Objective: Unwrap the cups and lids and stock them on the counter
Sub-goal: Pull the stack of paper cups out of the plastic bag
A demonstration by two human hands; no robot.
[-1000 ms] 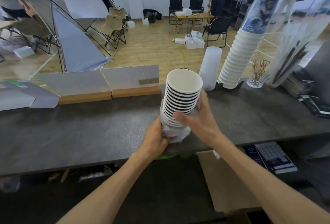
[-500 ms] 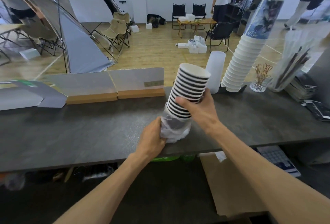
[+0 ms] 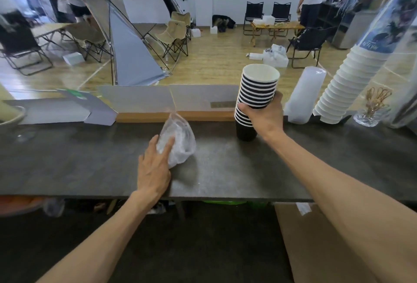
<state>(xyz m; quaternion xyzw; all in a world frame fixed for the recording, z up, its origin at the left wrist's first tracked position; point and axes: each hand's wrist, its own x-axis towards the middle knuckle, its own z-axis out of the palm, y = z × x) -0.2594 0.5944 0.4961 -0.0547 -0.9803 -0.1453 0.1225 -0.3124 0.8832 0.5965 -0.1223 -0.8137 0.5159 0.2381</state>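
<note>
Whereas the plastic wrapper (image 3: 178,145) earlier sheathed the cup stack (image 3: 257,88), it now lies mid-frame on the counter (image 3: 90,163) under straight fingers of the left hand (image 3: 155,169); centre right, the right hand (image 3: 265,116) grips the stack upright.

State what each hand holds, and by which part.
Right hand grips the cup stack around its middle; left hand holds nothing, fingers resting on the plastic wrap.

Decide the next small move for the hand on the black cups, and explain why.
Probably the right hand should release the cup stack: it stands bare and upright, apparently on the counter, its wrapper apart, touched by the left hand.
</note>
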